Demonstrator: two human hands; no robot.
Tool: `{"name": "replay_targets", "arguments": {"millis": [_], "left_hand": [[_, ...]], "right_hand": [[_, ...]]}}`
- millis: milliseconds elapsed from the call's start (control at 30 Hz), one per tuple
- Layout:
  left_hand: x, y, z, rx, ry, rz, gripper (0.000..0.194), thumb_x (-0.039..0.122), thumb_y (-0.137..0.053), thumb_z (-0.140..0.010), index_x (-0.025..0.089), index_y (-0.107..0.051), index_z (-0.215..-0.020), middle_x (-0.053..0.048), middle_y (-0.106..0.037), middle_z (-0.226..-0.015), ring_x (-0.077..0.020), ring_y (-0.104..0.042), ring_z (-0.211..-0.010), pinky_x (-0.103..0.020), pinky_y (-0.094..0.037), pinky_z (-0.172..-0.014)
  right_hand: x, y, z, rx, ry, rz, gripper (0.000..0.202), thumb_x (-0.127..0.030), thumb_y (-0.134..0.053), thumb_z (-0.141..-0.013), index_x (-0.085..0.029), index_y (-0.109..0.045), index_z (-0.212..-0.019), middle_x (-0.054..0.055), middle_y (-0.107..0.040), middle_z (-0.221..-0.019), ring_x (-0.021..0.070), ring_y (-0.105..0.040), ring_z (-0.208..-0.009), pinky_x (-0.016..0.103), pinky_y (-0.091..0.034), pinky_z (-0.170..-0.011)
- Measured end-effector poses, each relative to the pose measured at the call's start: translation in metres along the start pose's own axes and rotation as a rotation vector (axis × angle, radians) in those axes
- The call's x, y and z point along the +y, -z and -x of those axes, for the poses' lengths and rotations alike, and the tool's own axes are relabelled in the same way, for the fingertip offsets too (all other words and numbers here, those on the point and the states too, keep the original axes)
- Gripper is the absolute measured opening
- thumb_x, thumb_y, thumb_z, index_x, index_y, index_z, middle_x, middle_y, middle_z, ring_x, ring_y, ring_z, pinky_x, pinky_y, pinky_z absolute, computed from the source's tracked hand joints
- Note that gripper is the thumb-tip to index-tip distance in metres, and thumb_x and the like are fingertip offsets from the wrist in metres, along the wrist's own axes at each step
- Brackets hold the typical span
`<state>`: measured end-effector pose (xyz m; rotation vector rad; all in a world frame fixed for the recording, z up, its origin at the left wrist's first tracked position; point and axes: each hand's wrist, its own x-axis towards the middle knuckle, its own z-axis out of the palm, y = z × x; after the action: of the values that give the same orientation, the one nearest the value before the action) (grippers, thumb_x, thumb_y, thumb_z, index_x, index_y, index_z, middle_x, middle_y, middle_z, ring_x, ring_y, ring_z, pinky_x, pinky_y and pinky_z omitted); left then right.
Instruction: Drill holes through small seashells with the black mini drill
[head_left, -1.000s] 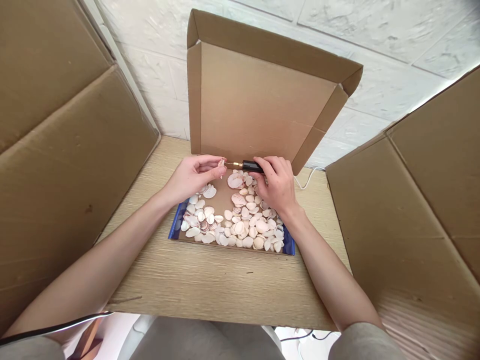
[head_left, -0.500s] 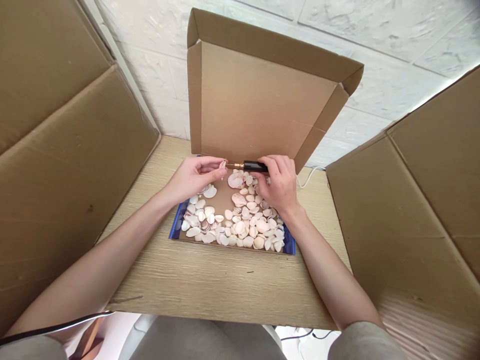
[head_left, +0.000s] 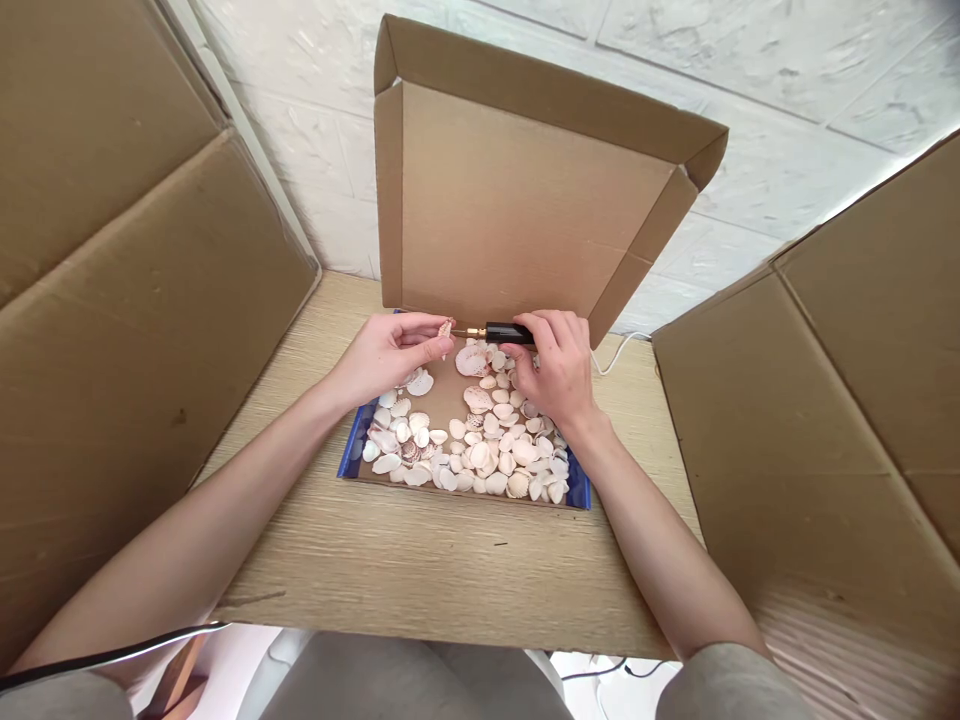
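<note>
Between the thumb and fingers of my left hand (head_left: 390, 352) is a small pinkish shell (head_left: 445, 332), held upright. My right hand (head_left: 556, 362) is wrapped round a black mini drill (head_left: 508, 333) with a brass-coloured chuck. Its thin bit points left and reaches the shell or its edge; the exact contact is too small to tell. Below both hands, many white and pinkish shells (head_left: 480, 455) lie in a shallow cardboard tray (head_left: 444, 395) with blue side edges.
An open cardboard lid (head_left: 525, 200) stands behind the tray. Tall cardboard panels (head_left: 142, 330) flank the wooden table (head_left: 420, 570) on both sides. A white cable (head_left: 619, 352) runs behind my right hand. The brick-patterned wall is at the back.
The drill has shifted very slightly left, towards the shell. My left hand and the shell are in the same place.
</note>
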<state>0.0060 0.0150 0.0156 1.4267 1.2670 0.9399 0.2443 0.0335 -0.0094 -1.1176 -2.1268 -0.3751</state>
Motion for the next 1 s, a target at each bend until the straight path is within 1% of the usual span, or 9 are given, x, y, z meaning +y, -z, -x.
{"name": "replay_targets", "arguments": {"millis": [100, 200, 267, 400, 500, 567, 700, 767, 1000], "left_hand": [[0.0001, -0.0003, 0.0005, 0.002, -0.012, 0.01, 0.051, 0.052, -0.077, -0.075, 0.017, -0.073, -0.113, -0.01, -0.077, -0.103, -0.0211, -0.07, -0.087, -0.026, -0.052, -0.065], [-0.0002, -0.0008, 0.0006, 0.001, -0.032, 0.039, 0.05, 0.049, -0.078, -0.075, 0.015, -0.073, -0.111, -0.011, -0.076, -0.108, -0.0223, -0.07, -0.096, -0.032, -0.056, -0.085], [-0.0001, -0.0011, 0.0005, 0.002, -0.031, 0.045, 0.049, 0.049, -0.078, -0.075, 0.015, -0.073, -0.111, -0.011, -0.076, -0.109, -0.0231, -0.07, -0.099, -0.034, -0.055, -0.091], [0.0008, -0.0011, 0.0006, 0.011, -0.018, 0.036, 0.05, 0.05, -0.077, -0.075, 0.016, -0.073, -0.112, -0.011, -0.077, -0.106, -0.0248, -0.071, -0.099, -0.035, -0.057, -0.087], [0.0014, -0.001, 0.0008, 0.012, -0.004, 0.025, 0.049, 0.049, -0.078, -0.075, 0.017, -0.073, -0.112, -0.01, -0.077, -0.105, -0.0244, -0.071, -0.097, -0.034, -0.057, -0.085], [0.0013, -0.0009, 0.0006, 0.013, -0.008, 0.024, 0.048, 0.049, -0.078, -0.075, 0.018, -0.073, -0.111, -0.009, -0.077, -0.105, -0.0239, -0.071, -0.098, -0.034, -0.057, -0.087], [0.0002, -0.0005, -0.0004, 0.008, -0.019, 0.022, 0.047, 0.048, -0.079, -0.074, 0.017, -0.074, -0.109, -0.009, -0.077, -0.106, -0.0241, -0.071, -0.1, -0.035, -0.056, -0.091], [-0.0003, -0.0001, -0.001, 0.004, -0.017, 0.027, 0.047, 0.047, -0.08, -0.074, 0.016, -0.073, -0.11, -0.009, -0.077, -0.107, -0.024, -0.071, -0.101, -0.035, -0.056, -0.092], [0.0008, -0.0007, 0.0009, 0.014, -0.003, 0.038, 0.05, 0.048, -0.078, -0.075, 0.015, -0.072, -0.112, -0.011, -0.076, -0.111, -0.0247, -0.07, -0.101, -0.036, -0.056, -0.092]], "right_hand": [[0.0002, -0.0008, 0.0012, -0.016, -0.007, -0.025, 0.027, -0.04, -0.047, -0.099, -0.017, -0.061, -0.105, 0.009, -0.07, -0.099, 0.0217, -0.06, -0.091, 0.036, -0.04, -0.08], [-0.0007, -0.0033, 0.0046, -0.155, -0.039, -0.072, 0.037, -0.041, -0.036, -0.102, -0.019, -0.063, -0.087, 0.004, -0.066, -0.074, 0.0173, -0.057, -0.068, 0.033, -0.036, -0.062], [-0.0016, -0.0037, 0.0055, -0.202, -0.051, -0.08, 0.04, -0.04, -0.033, -0.102, -0.019, -0.062, -0.084, 0.003, -0.065, -0.071, 0.0166, -0.056, -0.064, 0.033, -0.034, -0.06], [-0.0022, -0.0005, 0.002, -0.092, -0.018, -0.054, 0.031, -0.042, -0.043, -0.1, -0.018, -0.063, -0.102, 0.009, -0.07, -0.094, 0.0212, -0.06, -0.084, 0.037, -0.04, -0.077], [-0.0013, 0.0012, -0.0005, -0.021, -0.006, -0.037, 0.027, -0.041, -0.048, -0.099, -0.02, -0.061, -0.109, 0.01, -0.07, -0.106, 0.0233, -0.061, -0.097, 0.039, -0.04, -0.086], [-0.0006, 0.0003, 0.0002, -0.028, -0.005, -0.039, 0.028, -0.041, -0.047, -0.099, -0.019, -0.062, -0.108, 0.01, -0.07, -0.103, 0.0229, -0.061, -0.094, 0.038, -0.041, -0.083], [-0.0003, -0.0045, 0.005, -0.233, -0.047, -0.117, 0.036, -0.04, -0.036, -0.103, -0.019, -0.063, -0.092, 0.004, -0.069, -0.081, 0.0176, -0.061, -0.072, 0.032, -0.038, -0.065], [-0.0007, -0.006, 0.0064, -0.277, -0.066, -0.127, 0.039, -0.041, -0.033, -0.103, -0.019, -0.063, -0.091, 0.004, -0.069, -0.081, 0.0168, -0.061, -0.072, 0.031, -0.037, -0.062], [0.0032, -0.004, 0.0027, -0.146, 0.01, -0.098, 0.033, -0.044, -0.044, -0.1, -0.018, -0.063, -0.106, 0.009, -0.07, -0.096, 0.0207, -0.061, -0.085, 0.035, -0.043, -0.076]]}}
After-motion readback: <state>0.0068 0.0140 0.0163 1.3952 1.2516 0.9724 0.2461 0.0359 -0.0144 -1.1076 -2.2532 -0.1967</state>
